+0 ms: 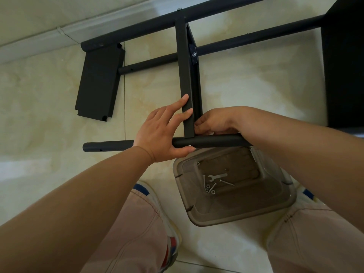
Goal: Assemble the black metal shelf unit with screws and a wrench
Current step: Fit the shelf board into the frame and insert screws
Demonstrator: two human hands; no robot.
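With the left hand (163,133) gripping the near tube (206,141) against the upright shelf panel (186,79) and the right hand (214,123) pinching at their joint, holes may slip out of line while the wrench (217,176) lies in the tray (256,213)

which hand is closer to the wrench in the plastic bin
Left, though only by a little. The left hand grips the black tube just up-left of the wrench; the right hand sits farther up, beyond the tube at the shelf joint.
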